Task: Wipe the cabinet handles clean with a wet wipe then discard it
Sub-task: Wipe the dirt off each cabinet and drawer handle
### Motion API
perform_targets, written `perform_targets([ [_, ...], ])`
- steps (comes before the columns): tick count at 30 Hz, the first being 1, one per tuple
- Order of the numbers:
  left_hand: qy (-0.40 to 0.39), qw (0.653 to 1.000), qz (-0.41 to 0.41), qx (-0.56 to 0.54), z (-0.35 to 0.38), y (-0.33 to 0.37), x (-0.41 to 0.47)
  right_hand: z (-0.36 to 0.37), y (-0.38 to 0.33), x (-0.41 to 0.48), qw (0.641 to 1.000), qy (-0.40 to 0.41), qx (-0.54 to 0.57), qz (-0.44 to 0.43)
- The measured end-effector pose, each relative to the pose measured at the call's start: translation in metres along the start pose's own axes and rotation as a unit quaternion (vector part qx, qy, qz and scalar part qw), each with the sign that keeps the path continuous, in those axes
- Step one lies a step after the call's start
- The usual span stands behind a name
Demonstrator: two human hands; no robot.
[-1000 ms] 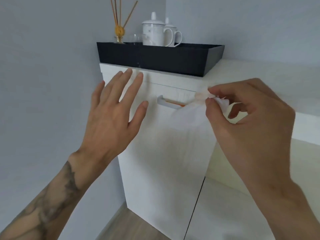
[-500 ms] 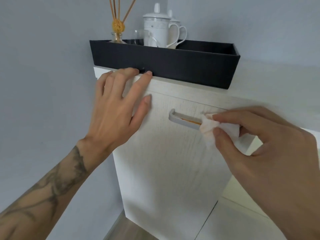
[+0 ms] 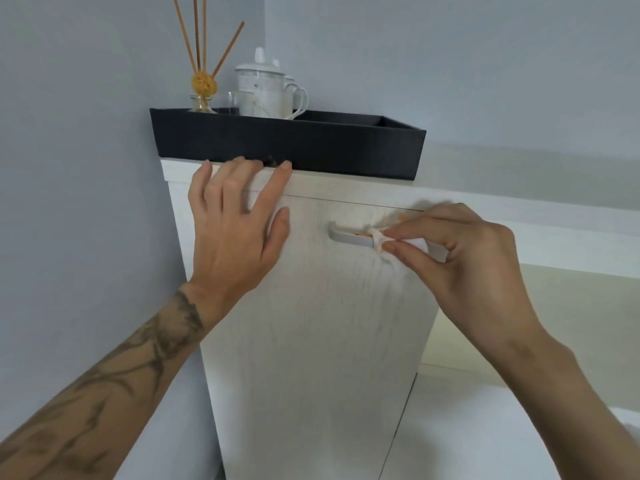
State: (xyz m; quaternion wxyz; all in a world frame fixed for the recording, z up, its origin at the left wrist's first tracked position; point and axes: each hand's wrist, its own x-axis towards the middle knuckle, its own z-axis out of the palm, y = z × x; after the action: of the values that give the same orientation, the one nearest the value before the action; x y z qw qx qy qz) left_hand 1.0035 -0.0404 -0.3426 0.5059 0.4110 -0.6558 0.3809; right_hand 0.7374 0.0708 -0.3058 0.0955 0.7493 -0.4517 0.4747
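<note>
The crumpled white wet wipe is pinched by the right hand against the slim silver cabinet handle, probably to rub an orange stain. The left hand is laid flat, fingers straight, on the pale wooden door, seemingly to steady it.

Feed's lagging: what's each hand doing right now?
Left hand: open, resting on the cabinet front.
Right hand: pinches the wet wipe against the handle.

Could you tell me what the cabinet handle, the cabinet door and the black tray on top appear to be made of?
Cabinet handle: probably brushed metal, silvery with a soft sheen. Cabinet door: likely wood-look laminate, pale matte with faint grain lines. Black tray: seemingly fabric-covered board, dull, slightly fuzzy walls.
</note>
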Motion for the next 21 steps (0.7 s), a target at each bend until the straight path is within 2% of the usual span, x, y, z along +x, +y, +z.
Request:
perform_targets([
  [3,0.031,0.999,-0.001,-0.012,0.012,-0.001,-0.003,-0.006,0.003,-0.003,1.000,-0.002,-0.005,0.013],
  [7,0.055,0.998,0.005,-0.008,0.023,-0.005,-0.005,0.000,-0.001,-0.007,0.999,0.045,-0.010,0.012],
  [9,0.055,0.998,0.014,-0.008,0.026,-0.009,-0.006,0.010,-0.008,-0.006,0.998,0.063,-0.010,-0.004],
  [12,0.054,0.998,0.021,-0.007,0.028,-0.012,-0.007,0.012,-0.008,-0.006,0.998,0.050,-0.019,-0.036],
  [17,0.055,0.998,0.023,-0.010,0.031,-0.015,-0.008,0.000,0.006,-0.015,0.996,0.073,-0.049,0.009],
  [21,0.057,0.998,0.018,-0.007,0.031,-0.014,-0.009,0.016,-0.003,-0.008,0.997,0.067,-0.017,-0.015],
])
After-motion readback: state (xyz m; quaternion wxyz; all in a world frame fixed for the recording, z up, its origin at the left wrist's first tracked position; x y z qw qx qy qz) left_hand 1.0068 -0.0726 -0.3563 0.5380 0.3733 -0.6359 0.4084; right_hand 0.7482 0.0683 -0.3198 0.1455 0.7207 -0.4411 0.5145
